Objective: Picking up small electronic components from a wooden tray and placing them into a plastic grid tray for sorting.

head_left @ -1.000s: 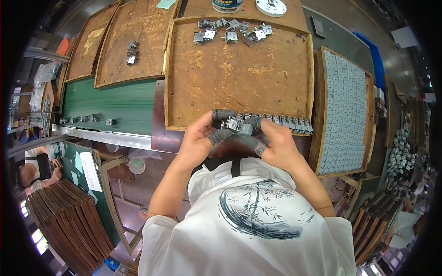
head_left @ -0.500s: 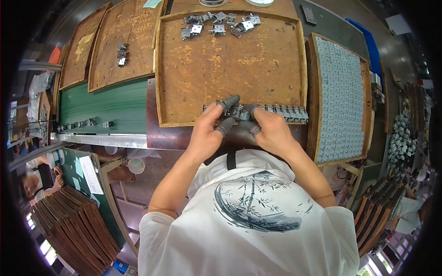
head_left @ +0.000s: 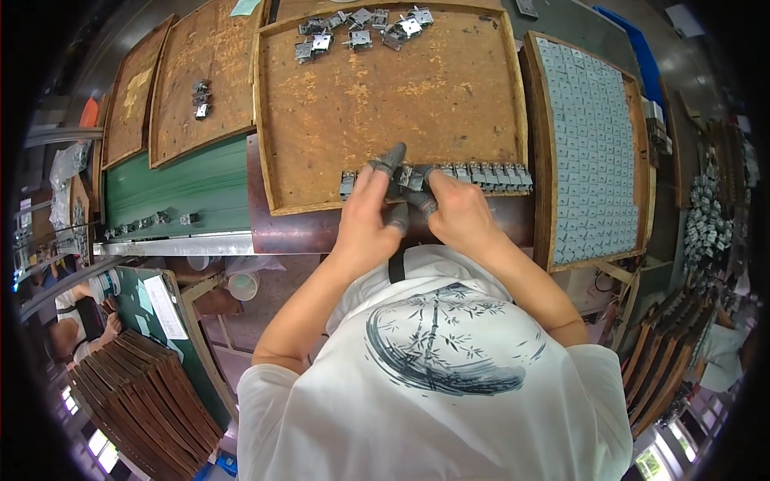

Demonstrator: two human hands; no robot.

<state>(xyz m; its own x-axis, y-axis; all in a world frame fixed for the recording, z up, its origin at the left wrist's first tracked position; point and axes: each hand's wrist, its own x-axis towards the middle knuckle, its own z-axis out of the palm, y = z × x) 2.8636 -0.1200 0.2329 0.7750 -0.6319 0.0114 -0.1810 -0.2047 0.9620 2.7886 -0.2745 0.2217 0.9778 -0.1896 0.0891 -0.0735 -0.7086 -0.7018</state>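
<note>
Grey finger covers sit on the fingertips of both my hands, which meet at the near edge of a shallow wooden tray (head_left: 377, 112). Between them is a small boxy metal part (head_left: 411, 176), silvery and dark. My right hand (head_left: 459, 207) pinches it from the right. My left hand (head_left: 370, 207) closes on its left side, index finger along the far side and thumb on the near side; the fingers partly hide the part. To the right, a row of similar metal parts (head_left: 489, 176) lines the tray's near edge. Another metal part (head_left: 347, 183) stands just left of my left hand.
Loose metal parts (head_left: 361, 38) lie at the tray's far side. On the right, a wooden tray (head_left: 539, 160) holds rows of pale, flat pieces. More wooden trays (head_left: 204, 88) and a green surface (head_left: 180, 188) with small parts are on the left. Stacked boards (head_left: 144, 401) stand lower left.
The whole view has shifted slightly. Both hands stay together at the tray's near edge, the right one now turned more over the part. The metal part left of my left hand shows more clearly.
</note>
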